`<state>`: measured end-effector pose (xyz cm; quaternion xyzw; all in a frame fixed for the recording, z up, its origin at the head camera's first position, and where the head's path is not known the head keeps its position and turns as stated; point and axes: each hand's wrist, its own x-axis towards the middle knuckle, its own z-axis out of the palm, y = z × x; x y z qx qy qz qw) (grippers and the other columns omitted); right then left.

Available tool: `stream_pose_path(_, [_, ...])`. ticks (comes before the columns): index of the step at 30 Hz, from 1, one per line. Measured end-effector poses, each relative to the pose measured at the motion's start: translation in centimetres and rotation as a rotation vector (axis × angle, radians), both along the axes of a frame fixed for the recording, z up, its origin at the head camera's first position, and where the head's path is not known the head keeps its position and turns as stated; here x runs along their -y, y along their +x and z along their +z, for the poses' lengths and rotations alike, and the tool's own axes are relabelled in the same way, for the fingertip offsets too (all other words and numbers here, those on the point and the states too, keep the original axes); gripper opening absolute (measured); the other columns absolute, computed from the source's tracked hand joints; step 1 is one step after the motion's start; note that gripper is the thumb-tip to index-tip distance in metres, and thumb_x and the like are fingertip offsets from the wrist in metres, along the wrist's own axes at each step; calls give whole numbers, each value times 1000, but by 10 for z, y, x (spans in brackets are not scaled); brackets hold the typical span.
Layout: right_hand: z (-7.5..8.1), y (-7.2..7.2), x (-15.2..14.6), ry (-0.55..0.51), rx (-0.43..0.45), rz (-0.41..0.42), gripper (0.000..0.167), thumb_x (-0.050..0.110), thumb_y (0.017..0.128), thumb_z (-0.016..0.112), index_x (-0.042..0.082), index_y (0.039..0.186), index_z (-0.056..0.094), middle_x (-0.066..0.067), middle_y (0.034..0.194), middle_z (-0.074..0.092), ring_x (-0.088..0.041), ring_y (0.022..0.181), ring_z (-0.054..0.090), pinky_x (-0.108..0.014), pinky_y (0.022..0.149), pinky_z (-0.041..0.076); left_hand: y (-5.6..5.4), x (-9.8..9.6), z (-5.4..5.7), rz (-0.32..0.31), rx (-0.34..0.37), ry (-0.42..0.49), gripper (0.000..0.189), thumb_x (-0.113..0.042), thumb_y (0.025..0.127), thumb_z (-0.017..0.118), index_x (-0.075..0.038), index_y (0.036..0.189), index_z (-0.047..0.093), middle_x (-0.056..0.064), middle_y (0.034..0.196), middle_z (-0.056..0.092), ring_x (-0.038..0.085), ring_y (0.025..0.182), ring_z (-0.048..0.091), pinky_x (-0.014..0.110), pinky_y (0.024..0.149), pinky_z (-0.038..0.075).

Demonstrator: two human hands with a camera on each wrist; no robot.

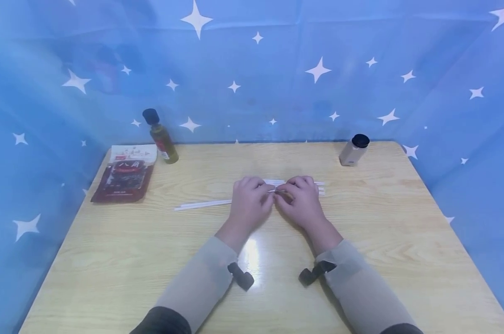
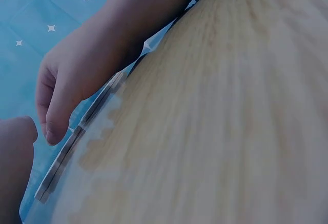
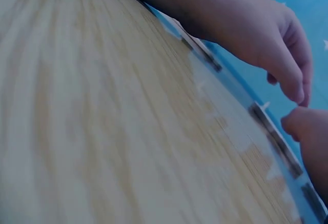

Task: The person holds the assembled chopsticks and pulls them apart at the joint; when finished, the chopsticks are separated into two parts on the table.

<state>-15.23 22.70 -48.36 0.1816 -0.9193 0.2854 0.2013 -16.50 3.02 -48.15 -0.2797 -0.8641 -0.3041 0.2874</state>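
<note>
Near the middle of the table in the head view, my left hand point(image 1: 252, 202) and right hand point(image 1: 300, 202) meet, fingertips almost touching. Thumbs and forefingers pinch a thin white piece point(image 1: 271, 190) that barely shows between them; its kind and full length are hidden. Slim white sticks point(image 1: 203, 204) lie on the tabletop to the left, running under my left hand. More white sticks point(image 1: 321, 188) stick out beyond the right hand. In the left wrist view the right hand point(image 2: 77, 70) curls downward above flat sticks point(image 2: 59, 165). From the right wrist, the left hand point(image 3: 256, 29) appears bent likewise.
A wooden table point(image 1: 381, 241) carries everything. At its back left stand a dark-capped bottle point(image 1: 164, 144) and a red-brown packet point(image 1: 124, 178) lying flat. A small black-lidded jar point(image 1: 353, 150) is at the back right. Blue star-patterned cloth point(image 1: 277, 69) surrounds the table's back and sides.
</note>
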Motion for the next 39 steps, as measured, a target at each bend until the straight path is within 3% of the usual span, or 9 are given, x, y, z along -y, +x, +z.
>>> stream_pose_path(10, [1, -1, 26, -5, -9, 42, 16, 29, 92, 79, 17, 101, 83, -9, 107, 71, -35, 112, 54, -58, 101, 37, 5, 42, 1, 16, -2, 24, 11, -15, 91, 78, -13, 100, 84, 3, 99, 75, 25, 95, 67, 45, 83, 48])
stream_pose_path(17, [5, 1, 45, 26, 61, 54, 18, 33, 94, 74, 21, 104, 82, -4, 112, 70, -31, 116, 51, -57, 105, 35, 9, 78, -2, -2, 60, 49, 12, -16, 94, 76, -11, 102, 83, 3, 99, 74, 25, 98, 65, 46, 92, 47])
stream_pose_path(24, [6, 1, 62, 32, 62, 89, 18, 34, 94, 74, 20, 103, 82, -4, 114, 70, -31, 117, 51, -58, 105, 34, 17, 101, 0, 9, 64, 38, 11, -17, 93, 77, -11, 101, 83, 4, 99, 74, 27, 99, 65, 49, 94, 47])
stream_pose_path(39, [6, -4, 101, 40, 92, 143, 24, 32, 96, 73, 21, 115, 83, -2, 117, 70, -28, 116, 51, -53, 103, 36, 31, 160, 1, 101, 122, 38, 10, -18, 91, 79, -13, 99, 83, 3, 98, 75, 28, 96, 64, 52, 92, 46])
